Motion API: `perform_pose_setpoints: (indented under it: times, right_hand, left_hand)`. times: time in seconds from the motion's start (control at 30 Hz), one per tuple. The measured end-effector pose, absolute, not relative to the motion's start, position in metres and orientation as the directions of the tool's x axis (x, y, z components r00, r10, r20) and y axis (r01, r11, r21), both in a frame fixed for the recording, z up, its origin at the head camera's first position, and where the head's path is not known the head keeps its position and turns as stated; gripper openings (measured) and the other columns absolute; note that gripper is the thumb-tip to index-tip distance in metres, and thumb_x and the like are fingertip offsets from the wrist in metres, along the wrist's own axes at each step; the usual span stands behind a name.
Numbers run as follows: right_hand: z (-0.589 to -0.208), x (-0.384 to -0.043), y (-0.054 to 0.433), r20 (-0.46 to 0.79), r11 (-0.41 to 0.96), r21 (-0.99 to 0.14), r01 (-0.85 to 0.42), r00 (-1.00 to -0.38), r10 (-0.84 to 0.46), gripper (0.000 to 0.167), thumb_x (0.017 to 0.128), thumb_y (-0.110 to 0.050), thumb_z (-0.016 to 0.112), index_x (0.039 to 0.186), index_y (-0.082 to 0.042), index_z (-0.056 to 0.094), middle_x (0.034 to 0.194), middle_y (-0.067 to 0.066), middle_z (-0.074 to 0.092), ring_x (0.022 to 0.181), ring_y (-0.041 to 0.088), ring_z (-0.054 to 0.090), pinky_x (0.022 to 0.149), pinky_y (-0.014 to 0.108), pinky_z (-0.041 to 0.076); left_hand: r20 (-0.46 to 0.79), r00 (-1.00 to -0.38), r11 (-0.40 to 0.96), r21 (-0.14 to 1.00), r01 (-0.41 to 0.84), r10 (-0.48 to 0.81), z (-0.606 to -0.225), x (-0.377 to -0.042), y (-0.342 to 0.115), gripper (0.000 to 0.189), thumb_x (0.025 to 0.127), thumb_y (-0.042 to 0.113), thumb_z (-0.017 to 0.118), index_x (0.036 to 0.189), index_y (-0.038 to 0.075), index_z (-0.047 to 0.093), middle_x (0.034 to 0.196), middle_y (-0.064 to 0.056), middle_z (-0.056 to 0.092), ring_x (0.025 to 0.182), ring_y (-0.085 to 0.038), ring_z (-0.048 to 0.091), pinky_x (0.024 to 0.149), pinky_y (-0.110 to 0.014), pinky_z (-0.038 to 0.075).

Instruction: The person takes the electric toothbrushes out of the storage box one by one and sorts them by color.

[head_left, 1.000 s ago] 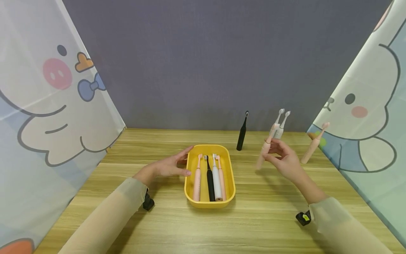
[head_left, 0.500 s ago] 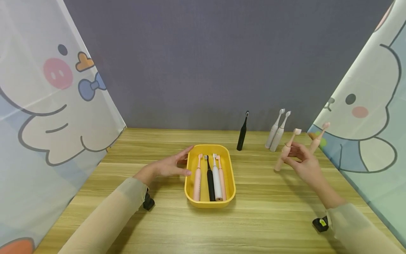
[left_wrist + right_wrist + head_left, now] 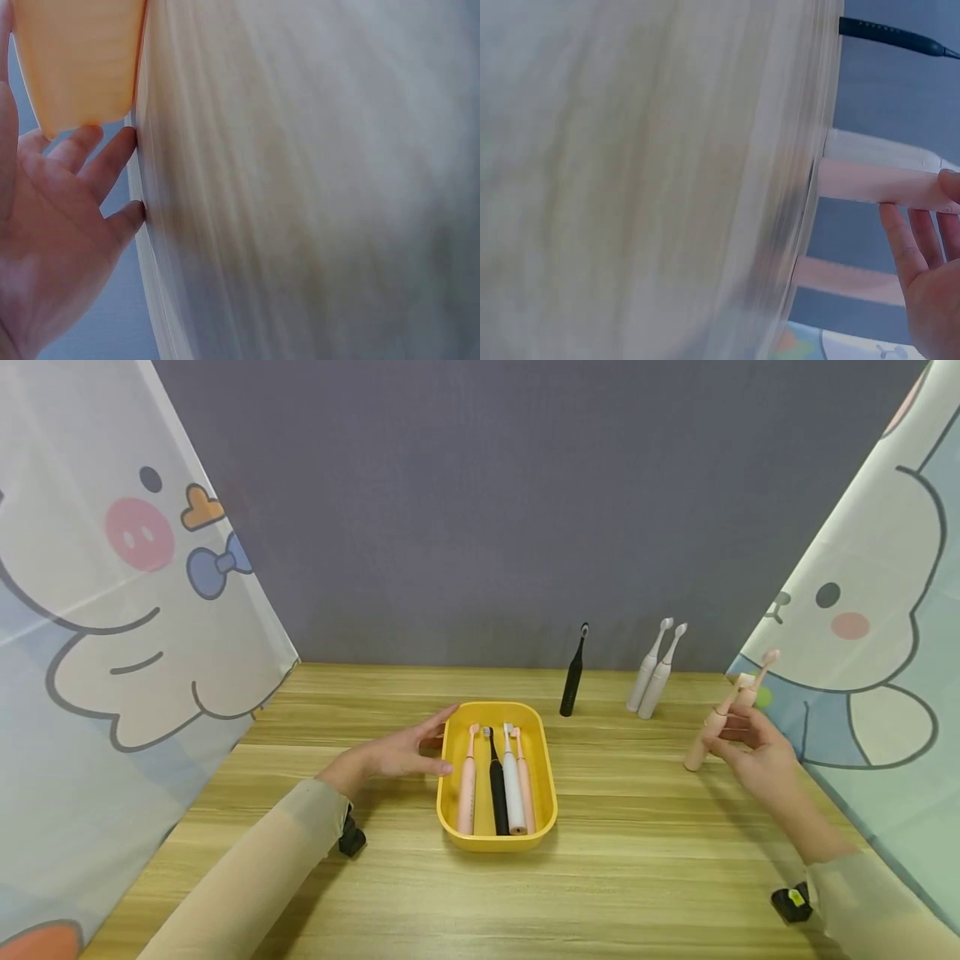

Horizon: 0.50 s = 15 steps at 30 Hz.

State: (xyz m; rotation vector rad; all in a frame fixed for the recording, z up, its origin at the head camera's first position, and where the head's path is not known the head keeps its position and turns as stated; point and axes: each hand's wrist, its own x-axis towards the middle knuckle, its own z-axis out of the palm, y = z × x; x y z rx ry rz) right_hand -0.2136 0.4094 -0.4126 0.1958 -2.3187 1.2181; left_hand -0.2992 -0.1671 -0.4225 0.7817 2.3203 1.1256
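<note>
At the tray's (image 3: pixel 497 846) three o'clock, the right hand (image 3: pixel 761 758) pinches a pink toothbrush (image 3: pixel 699 752)—likely light, stiff, best held mid-handle—while the relaxed left hand (image 3: pixel 401 753) touches the tray.

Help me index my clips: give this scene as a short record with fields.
Left hand: touches yellow tray
Right hand: holds pink electric toothbrush
In tray, left to right: first pink toothbrush, black toothbrush, white toothbrush, second pink toothbrush
Standing on wood-grain table: another black toothbrush, two white toothbrushes, another pink toothbrush
</note>
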Motion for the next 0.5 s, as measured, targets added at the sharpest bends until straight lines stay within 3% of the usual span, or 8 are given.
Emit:
perform_pose_setpoints:
  times: [0.13,0.5]
  right_hand:
    - [-0.411,-0.21,0.421,0.482,0.614,-0.728,-0.305,-0.865,0.142,0.047,0.097,0.001,0.08,0.14,-0.008,0.063,0.107,-0.037,0.063,0.094,-0.021,0.062,0.073,0.004,0.052]
    - [-0.407,-0.209,0.445,0.431,0.653,-0.732,-0.195,-0.875,0.221,0.06,0.102,-0.011,0.076,0.155,0.005,0.05,0.105,-0.04,0.054,0.092,-0.023,0.054,0.07,0.003,0.05]
  left_hand:
    - [-0.143,-0.742,0.509,0.809,0.293,0.654,-0.422,-0.299,-0.167,0.121,0.092,0.058,0.085,0.177,0.042,0.001,0.183,-0.017,0.021,0.168,-0.041,0.026,0.132,-0.073,0.025]
    - [-0.137,-0.734,0.499,0.813,0.301,0.665,-0.425,-0.302,-0.167,0.123,0.092,0.06,0.085,0.178,0.038,0.0,0.183,-0.017,0.022,0.167,-0.043,0.027,0.131,-0.074,0.026]
